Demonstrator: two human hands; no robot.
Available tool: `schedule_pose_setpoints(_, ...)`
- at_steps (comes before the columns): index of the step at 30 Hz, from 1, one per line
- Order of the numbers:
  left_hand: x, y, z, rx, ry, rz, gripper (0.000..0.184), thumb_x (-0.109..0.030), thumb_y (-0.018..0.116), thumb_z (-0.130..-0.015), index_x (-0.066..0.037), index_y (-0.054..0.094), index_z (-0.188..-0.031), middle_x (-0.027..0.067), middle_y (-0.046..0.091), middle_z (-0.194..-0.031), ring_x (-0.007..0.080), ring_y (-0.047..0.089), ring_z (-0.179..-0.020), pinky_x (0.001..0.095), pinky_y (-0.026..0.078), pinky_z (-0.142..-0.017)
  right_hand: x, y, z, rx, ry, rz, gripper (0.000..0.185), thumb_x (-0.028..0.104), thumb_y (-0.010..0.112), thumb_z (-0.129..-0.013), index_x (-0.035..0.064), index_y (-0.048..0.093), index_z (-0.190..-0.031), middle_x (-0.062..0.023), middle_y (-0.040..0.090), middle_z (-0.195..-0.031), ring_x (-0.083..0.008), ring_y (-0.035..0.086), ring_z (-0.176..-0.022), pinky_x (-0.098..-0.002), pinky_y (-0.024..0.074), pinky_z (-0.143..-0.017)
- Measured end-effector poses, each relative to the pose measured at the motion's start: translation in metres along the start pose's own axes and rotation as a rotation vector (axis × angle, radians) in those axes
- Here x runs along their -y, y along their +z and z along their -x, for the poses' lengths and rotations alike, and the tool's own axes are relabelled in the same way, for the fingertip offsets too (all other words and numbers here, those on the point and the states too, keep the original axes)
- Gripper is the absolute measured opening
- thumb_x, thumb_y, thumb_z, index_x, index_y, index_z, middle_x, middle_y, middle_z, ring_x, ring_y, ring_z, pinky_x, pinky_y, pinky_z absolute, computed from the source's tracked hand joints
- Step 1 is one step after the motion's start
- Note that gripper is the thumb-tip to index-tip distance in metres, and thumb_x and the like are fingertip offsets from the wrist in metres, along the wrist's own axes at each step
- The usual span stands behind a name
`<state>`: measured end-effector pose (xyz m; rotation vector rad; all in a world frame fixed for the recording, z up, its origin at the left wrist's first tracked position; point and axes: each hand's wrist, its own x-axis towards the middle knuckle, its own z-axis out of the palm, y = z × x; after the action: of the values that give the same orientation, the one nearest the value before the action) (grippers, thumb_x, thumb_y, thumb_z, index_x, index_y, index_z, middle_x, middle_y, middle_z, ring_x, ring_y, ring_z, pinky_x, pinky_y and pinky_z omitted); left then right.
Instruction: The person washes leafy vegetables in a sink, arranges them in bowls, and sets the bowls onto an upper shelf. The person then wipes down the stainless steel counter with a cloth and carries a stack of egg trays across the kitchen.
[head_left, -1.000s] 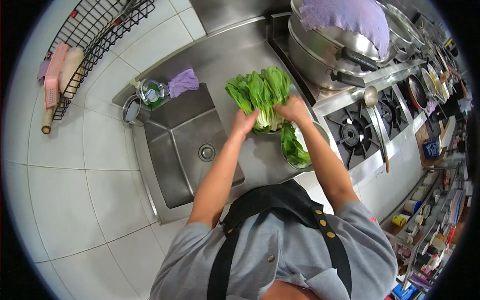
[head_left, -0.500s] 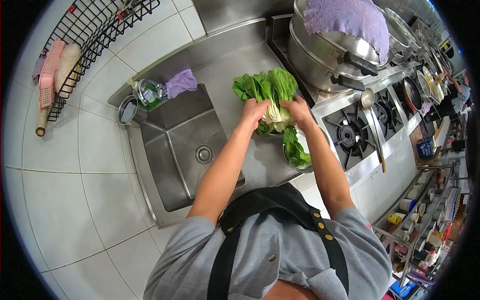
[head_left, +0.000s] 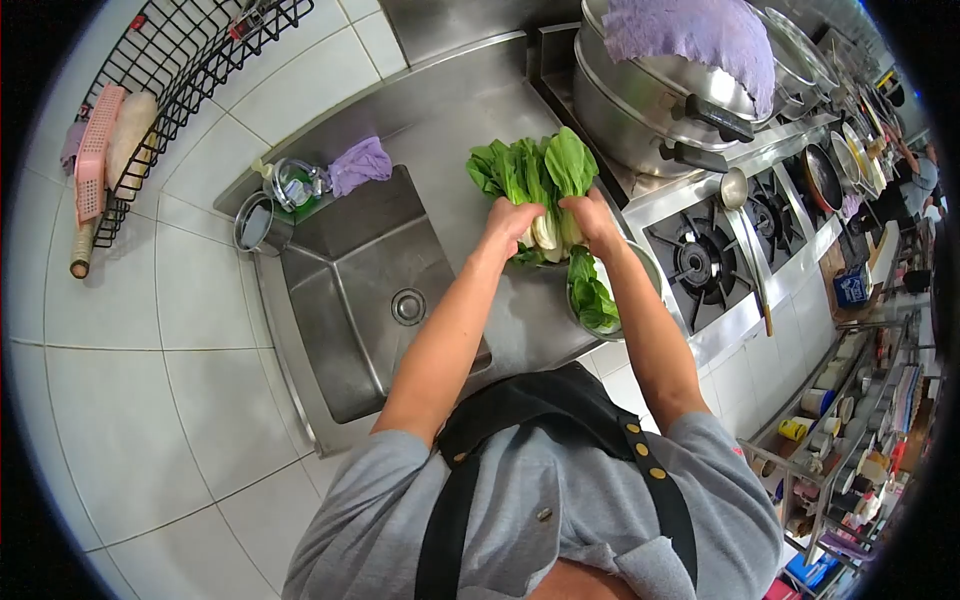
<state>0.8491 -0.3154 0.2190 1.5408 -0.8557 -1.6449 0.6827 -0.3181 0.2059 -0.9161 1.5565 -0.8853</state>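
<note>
steel sink (head_left: 340, 330), left hand (head_left: 515, 222) with fingers curled around pale-stemmed bok choy (head_left: 532, 180), the bok choy over the counter (head_left: 480, 112) right of the sink, right hand (head_left: 592, 220) gripping its other side, green leaves (head_left: 592, 295) in a bowl (head_left: 651, 266) nearby, gas burner (head_left: 703, 262)

Kitchen's pretty packed tbh: big white tiles (head_left: 110, 420) all down the left, steel surface (head_left: 465, 112) with 1 square sink (head_left: 325, 295) built in, a gas stove (head_left: 722, 338) right beside it, crowded metal shelves (head_left: 785, 463) lower right.
</note>
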Motion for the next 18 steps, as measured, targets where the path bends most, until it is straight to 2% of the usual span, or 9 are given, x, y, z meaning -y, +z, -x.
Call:
schedule_pose_setpoints(2,-0.005,-0.004,0.009,0.137,-0.059,0.239,0.031,-0.006,0.066,-0.074,0.01,0.06,-0.1,0.0162,0.065,-0.094,0.0248,0.065,-0.085,0.0401,0.051,-0.072,0.0,0.001,-0.004,0.012,-0.029,0.058,0.061,0.022,0.065,-0.076,-0.0059,0.042,-0.125,-0.0234,0.056,-0.118,-0.0314,0.06,-0.099,-0.0418,0.0496,-0.079)
schedule_pose_setpoints(4,-0.002,-0.016,-0.007,0.344,-0.106,0.483,0.028,-0.003,0.064,-0.076,0.009,0.059,-0.1,0.0148,0.065,-0.094,0.0257,0.065,-0.084,0.0417,0.052,-0.073,0.023,-0.004,0.01,0.147,-0.044,-0.189,0.063,0.021,0.066,-0.077,-0.0058,0.04,-0.128,-0.0225,0.054,-0.121,-0.0316,0.059,-0.101,-0.0405,0.0492,-0.081)
schedule_pose_setpoints(5,-0.006,-0.022,-0.009,0.405,-0.158,0.491,0.028,-0.004,0.063,-0.078,0.006,0.057,-0.103,0.0135,0.064,-0.098,0.0264,0.065,-0.088,0.0394,0.052,-0.081,0.03,-0.004,0.016,0.22,-0.05,-0.31,0.064,0.02,0.066,-0.077,-0.0057,0.039,-0.129,-0.0221,0.054,-0.123,-0.0317,0.059,-0.102,-0.0399,0.049,-0.083)
schedule_pose_setpoints(8,-0.024,-0.015,0.017,0.355,0.025,0.293,0.032,-0.003,0.063,-0.077,0.003,0.056,-0.107,0.0112,0.064,-0.1,0.0247,0.063,-0.092,0.037,0.05,-0.084,0.024,0.005,0.016,0.23,0.019,-0.239,0.066,0.017,0.067,-0.079,-0.0037,0.036,-0.133,-0.0203,0.053,-0.125,-0.0297,0.058,-0.104,-0.0372,0.0483,-0.086)
schedule_pose_setpoints(10,-0.027,-0.013,0.033,0.166,0.346,0.209,0.033,-0.008,0.065,-0.081,-0.002,0.054,-0.112,0.0081,0.061,-0.104,0.0197,0.06,-0.096,0.0338,0.048,-0.084,0.027,0.016,0.014,0.179,-0.181,-0.204,0.059,0.014,0.065,-0.082,-0.0015,0.039,-0.133,-0.0183,0.057,-0.12,-0.027,0.059,-0.105,-0.0345,0.049,-0.086)
schedule_pose_setpoints(12,-0.062,-0.02,0.078,-0.031,0.602,0.239,0.031,-0.012,0.066,-0.084,-0.002,0.055,-0.11,0.0062,0.062,-0.1,0.0155,0.058,-0.094,0.0309,0.047,-0.082,0.106,0.041,0.077,0.185,-0.361,-0.257,0.053,0.013,0.063,-0.084,-0.0006,0.042,-0.13,-0.0177,0.06,-0.117,-0.0265,0.06,-0.103,-0.0347,0.0497,-0.085)
schedule_pose_setpoints(14,-0.114,-0.055,0.138,-0.06,0.907,-0.006,0.041,-0.017,0.065,-0.087,-0.004,0.05,-0.123,0.0069,0.057,-0.116,0.0148,0.054,-0.102,0.0316,0.044,-0.087,0.163,0.071,0.113,0.321,-0.581,-0.263,0.046,0.016,0.062,-0.085,0.0,0.046,-0.125,-0.0182,0.062,-0.111,-0.0258,0.062,-0.098,-0.0354,0.0502,-0.084)
schedule_pose_setpoints(17,-0.137,-0.108,0.195,-0.437,1.022,-0.082,0.034,-0.02,0.059,-0.091,-0.003,0.054,-0.12,0.009,0.059,-0.116,0.0164,0.056,-0.105,0.032,0.048,-0.085,0.217,0.119,0.185,0.385,-0.852,-0.163,0.04,0.017,0.057,-0.084,-0.0009,0.046,-0.118,-0.0275,0.058,-0.104,-0.0432,0.057,-0.1,-0.0453,0.0466,-0.086)
schedule_pose_setpoints(18,-0.134,-0.126,0.211,-0.487,1.027,-0.081,0.034,-0.021,0.058,-0.093,-0.003,0.053,-0.12,0.0091,0.059,-0.116,0.0172,0.057,-0.105,0.0324,0.049,-0.085,0.211,0.142,0.192,0.393,-0.916,-0.101,0.043,0.016,0.056,-0.086,0.0023,0.04,-0.124,-0.0249,0.058,-0.103,-0.0366,0.06,-0.095,-0.0412,0.0479,-0.081)
